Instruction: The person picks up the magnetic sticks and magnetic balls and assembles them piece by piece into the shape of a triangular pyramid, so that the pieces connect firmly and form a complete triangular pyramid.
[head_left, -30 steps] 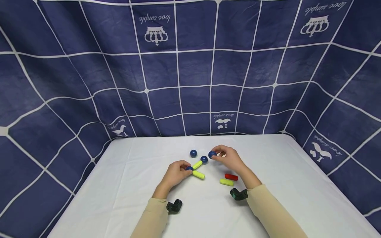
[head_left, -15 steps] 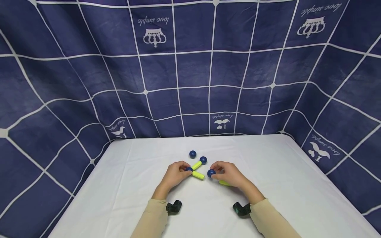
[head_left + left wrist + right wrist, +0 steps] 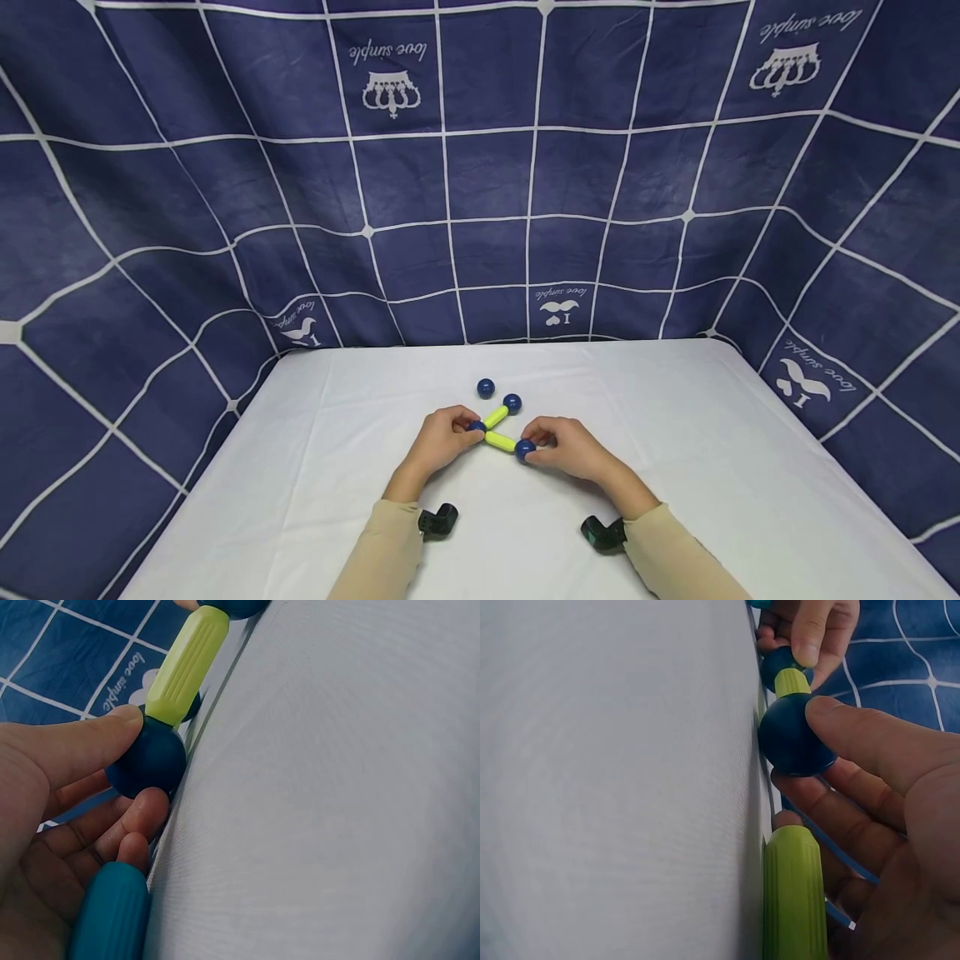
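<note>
My left hand [image 3: 441, 440] pinches a blue ball [image 3: 150, 759] where two yellow-green rods meet in a V. The far rod [image 3: 496, 417] ends at another blue ball [image 3: 512, 403]. At the free end of the near rod [image 3: 500, 442], my right hand [image 3: 567, 448] pinches a third blue ball [image 3: 525, 451] between thumb and fingers; ball and rod end meet in the right wrist view. A teal rod [image 3: 112, 911] lies by the left palm in the left wrist view. Beside the right palm, the right wrist view shows another yellow-green rod [image 3: 793, 892], hidden from the head view.
A loose blue ball [image 3: 486, 388] lies behind the V on the white-covered table [image 3: 360, 392]. A dark blue checked cloth [image 3: 487, 175] hangs behind the table and along its sides. Each wrist carries a small black camera [image 3: 439, 521].
My right hand has brought its blue ball towards me and left to the end of the near rod, covering the loose red and yellow-green rods. My left hand has stayed in place.
</note>
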### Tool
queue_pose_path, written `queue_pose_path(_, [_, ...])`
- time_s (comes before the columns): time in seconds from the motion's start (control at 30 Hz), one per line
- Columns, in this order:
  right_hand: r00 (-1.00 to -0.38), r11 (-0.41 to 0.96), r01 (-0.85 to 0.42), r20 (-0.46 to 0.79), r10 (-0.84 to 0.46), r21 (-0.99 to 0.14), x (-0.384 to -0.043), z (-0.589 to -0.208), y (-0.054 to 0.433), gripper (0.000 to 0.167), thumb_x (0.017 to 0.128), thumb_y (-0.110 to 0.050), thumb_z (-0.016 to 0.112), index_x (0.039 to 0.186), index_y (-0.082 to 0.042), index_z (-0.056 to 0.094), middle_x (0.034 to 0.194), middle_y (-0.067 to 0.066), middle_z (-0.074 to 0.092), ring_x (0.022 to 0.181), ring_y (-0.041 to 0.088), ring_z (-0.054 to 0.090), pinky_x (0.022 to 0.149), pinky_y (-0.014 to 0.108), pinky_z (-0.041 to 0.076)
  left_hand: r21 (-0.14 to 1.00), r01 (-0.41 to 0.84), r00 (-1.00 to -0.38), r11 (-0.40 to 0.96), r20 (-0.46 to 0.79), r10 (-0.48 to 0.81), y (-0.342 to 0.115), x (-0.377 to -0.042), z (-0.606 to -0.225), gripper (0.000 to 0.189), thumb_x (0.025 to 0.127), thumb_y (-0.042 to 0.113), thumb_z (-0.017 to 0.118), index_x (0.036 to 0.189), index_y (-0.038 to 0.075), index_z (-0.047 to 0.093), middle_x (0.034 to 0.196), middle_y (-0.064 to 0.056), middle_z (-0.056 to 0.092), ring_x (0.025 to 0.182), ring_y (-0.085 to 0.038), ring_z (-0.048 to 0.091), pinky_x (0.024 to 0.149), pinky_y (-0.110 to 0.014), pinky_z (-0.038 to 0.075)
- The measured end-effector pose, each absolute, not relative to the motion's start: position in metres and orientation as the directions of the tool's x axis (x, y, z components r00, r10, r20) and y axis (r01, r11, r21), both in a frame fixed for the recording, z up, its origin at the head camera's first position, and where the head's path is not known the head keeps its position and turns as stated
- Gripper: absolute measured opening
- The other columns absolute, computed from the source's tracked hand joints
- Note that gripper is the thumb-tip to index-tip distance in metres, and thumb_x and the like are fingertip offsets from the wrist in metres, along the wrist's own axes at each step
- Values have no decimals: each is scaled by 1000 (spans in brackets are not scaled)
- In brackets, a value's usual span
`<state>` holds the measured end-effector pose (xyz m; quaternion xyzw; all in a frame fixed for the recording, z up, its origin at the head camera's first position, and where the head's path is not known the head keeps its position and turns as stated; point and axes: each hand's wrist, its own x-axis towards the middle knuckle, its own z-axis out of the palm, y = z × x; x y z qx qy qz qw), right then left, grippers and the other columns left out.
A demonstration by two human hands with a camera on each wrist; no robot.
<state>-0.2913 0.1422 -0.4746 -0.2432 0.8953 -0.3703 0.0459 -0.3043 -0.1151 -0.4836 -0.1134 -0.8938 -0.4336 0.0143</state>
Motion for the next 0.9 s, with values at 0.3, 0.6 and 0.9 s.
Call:
queue_pose_path(0.3, [-897, 648, -396, 122, -425, -650, -291, -477, 142, 25, 87, -19, 77, 111, -19, 71, 95, -9, 67, 86, 9, 57, 77, 25, 49, 767, 234, -969, 597, 131, 211, -117, -305, -486, 23, 87, 20, 78, 108, 11, 74, 92, -2, 69, 74, -11, 55, 64, -22, 46])
queue_pose_path(0.6, [-886, 637, -407, 113, -449, -654, -291, -476, 144, 23, 85, -22, 79, 107, -22, 71, 95, -10, 68, 89, 8, 58, 81, 28, 49, 767, 231, -969, 598, 126, 213, -116, -305, -485, 24, 86, 19, 78, 108, 11, 74, 89, -1, 68, 74, -11, 54, 64, -22, 45])
queue_pose_path(0.9, [-877, 612, -425, 136, -461, -667, -294, -467, 156, 24, 88, -21, 76, 111, -16, 71, 104, -4, 72, 95, 14, 63, 84, 33, 52, 771, 228, -969, 594, 123, 213, -117, -306, -486, 24, 86, 20, 78, 108, 11, 74, 90, -1, 69, 75, -12, 55, 65, -22, 46])
